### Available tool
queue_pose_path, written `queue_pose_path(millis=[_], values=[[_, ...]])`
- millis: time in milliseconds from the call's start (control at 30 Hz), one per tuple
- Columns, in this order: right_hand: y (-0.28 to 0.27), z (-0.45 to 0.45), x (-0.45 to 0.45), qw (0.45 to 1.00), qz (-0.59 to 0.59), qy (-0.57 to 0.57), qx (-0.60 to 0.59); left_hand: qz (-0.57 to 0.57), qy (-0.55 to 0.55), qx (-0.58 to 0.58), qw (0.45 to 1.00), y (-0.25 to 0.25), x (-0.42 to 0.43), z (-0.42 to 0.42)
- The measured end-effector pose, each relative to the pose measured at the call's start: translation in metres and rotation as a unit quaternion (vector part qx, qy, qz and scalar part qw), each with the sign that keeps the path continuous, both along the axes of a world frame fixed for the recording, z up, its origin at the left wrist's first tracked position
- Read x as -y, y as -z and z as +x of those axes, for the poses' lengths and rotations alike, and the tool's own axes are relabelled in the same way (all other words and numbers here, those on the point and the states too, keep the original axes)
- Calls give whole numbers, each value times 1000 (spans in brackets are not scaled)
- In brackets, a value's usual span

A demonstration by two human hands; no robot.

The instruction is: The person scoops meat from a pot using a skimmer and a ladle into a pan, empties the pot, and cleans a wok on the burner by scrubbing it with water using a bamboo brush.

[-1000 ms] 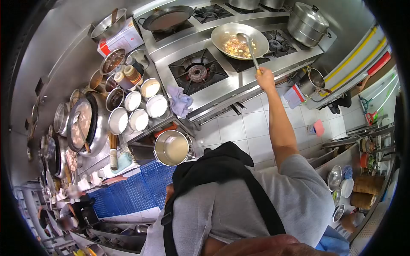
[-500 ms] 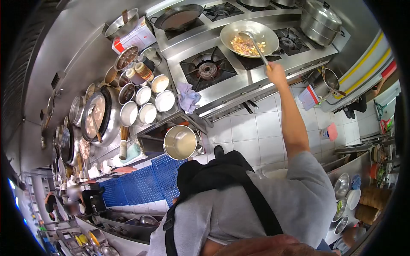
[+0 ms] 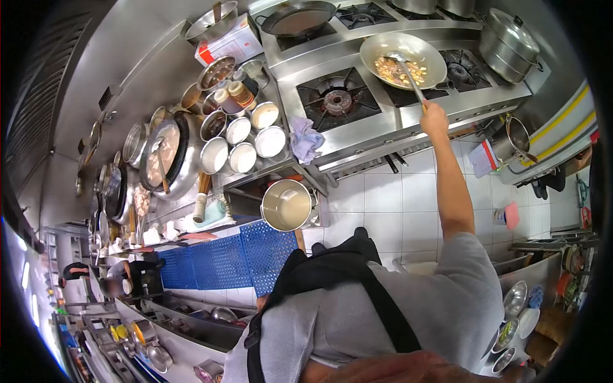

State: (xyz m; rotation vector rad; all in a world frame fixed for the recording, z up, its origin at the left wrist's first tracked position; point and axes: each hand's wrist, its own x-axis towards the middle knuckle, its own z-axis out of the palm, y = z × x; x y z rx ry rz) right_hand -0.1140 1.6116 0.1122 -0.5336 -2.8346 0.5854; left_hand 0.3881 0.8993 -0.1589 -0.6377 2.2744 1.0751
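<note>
My right hand [image 3: 435,119] is closed round the handle of a long metal ladle [image 3: 412,78]. The ladle's bowl rests in chopped food [image 3: 397,70] inside a wide wok [image 3: 429,52], which sits over a burner at the front of the stove. My right arm reaches forward over the floor. Of my left arm, only a little skin [image 3: 260,302] shows beside the apron; the fingers of my left hand are hidden, and I cannot tell what they hold.
A bare burner [image 3: 337,101] and a crumpled cloth [image 3: 306,139] lie left of the wok. Sauce containers [image 3: 269,141] crowd the left counter. A deep pot [image 3: 287,205] stands below it. A lidded steamer [image 3: 509,46] is at the right. Other people [image 3: 121,271] are far left.
The view has swung, so the stove and counter appear farther right. My right hand still holds the ladle in the wok; the food has shifted slightly.
</note>
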Motion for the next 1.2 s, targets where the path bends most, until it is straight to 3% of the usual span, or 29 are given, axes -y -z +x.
queue_pose_path(millis=[167,233,267,300,367,433,467,533,633,667,733,833,900,933,1167,1200], values=[[28,-10,17,996,88,7,-21,44,-70,22,996,15,24,29],[2,16,50,986,158,19,-42,71,-107,22,991,21,35,42],[-6,32,65,975,131,-44,-172,86,-130,22,988,25,40,50],[-17,37,119,938,91,-138,-304,105,-162,15,981,41,48,67],[-60,88,219,934,-186,-237,-191,137,-220,8,966,57,57,88],[-49,131,312,847,-369,-380,-48,167,-272,3,948,70,69,109],[-40,158,367,771,-480,-418,16,185,-295,1,937,79,76,113],[-30,211,470,738,-426,-500,154,230,-335,9,913,98,88,122],[18,268,586,590,-253,-700,313,322,-367,44,872,128,121,141],[26,281,610,568,-225,-722,325,318,-352,31,880,133,134,148],[34,298,653,520,-168,-764,344,157,-262,-107,946,122,144,164],[46,302,703,529,-120,-774,328,159,-427,-51,889,74,164,161],[49,304,729,540,-113,-767,326,301,-568,-47,765,82,176,165],[44,304,743,539,-84,-779,311,276,-531,-54,799,71,186,159],[56,327,839,436,-25,-848,300,213,-652,-186,703,33,246,123],[53,332,850,415,-22,-855,310,231,-634,-192,713,33,250,117]])
